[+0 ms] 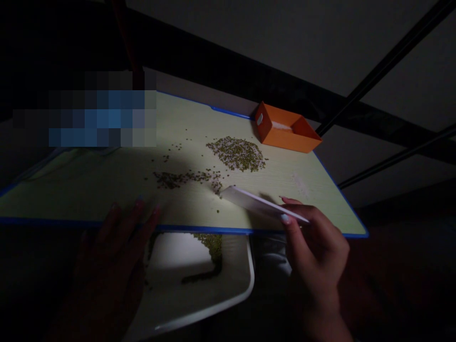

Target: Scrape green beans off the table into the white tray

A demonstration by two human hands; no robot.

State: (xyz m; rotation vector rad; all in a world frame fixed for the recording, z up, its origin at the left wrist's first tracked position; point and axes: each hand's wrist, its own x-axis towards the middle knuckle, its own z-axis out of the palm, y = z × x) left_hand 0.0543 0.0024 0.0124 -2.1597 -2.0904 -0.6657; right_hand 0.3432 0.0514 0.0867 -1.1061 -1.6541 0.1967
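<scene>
My right hand [315, 240] pinches a flat white card [256, 200] between thumb and fingers, tilted over the light green tabletop. The card's far end touches or hovers just beside a thin trail of small green beans [194, 176], which look like mung beans. A larger pile of the beans [238, 154] lies farther back, mixed with pale bits. In shadow, my left hand [119, 244] reaches over the table's near blue edge with its fingers stretched out and holds nothing. Below that edge stands a white basin [235, 285], with more beans along its inside.
An orange open box [288, 135] with something white inside stands at the table's back right corner. A faint pale powdery patch [301, 184] lies on the right side. The blue-trimmed table [342, 221] ends close to my hands. The back left is blurred out.
</scene>
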